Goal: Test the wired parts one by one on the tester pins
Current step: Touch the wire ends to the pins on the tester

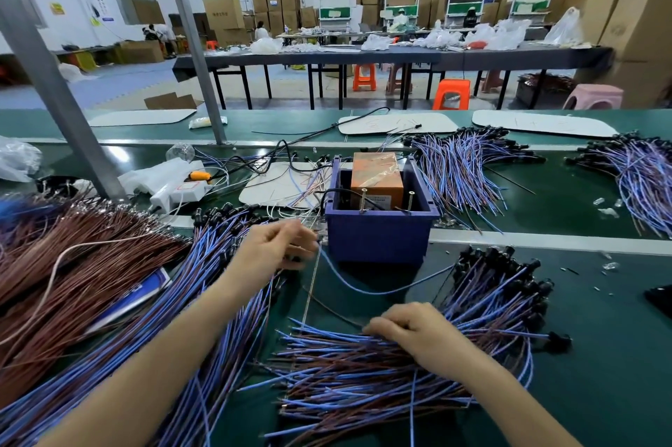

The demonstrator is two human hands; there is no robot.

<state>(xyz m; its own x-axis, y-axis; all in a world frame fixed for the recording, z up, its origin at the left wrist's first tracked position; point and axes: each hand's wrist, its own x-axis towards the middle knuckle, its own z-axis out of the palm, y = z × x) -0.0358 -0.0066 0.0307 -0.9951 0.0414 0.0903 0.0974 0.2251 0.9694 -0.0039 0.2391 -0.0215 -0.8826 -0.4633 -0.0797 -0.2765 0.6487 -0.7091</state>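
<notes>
A blue plastic box holds an orange block and two upright metal pins, one left and one right. My left hand is just left of the box, fingers pinched on a wired part whose blue wire loops off to the right. My right hand lies palm down on a pile of blue and brown wired parts with black ends, fingers curled into the wires. A second long pile of wired parts runs under my left forearm.
A heap of brown wires fills the left. More wired bundles lie behind the box on the green belt. A white power strip and white boards sit at the left rear. A slanted metal post rises at the left.
</notes>
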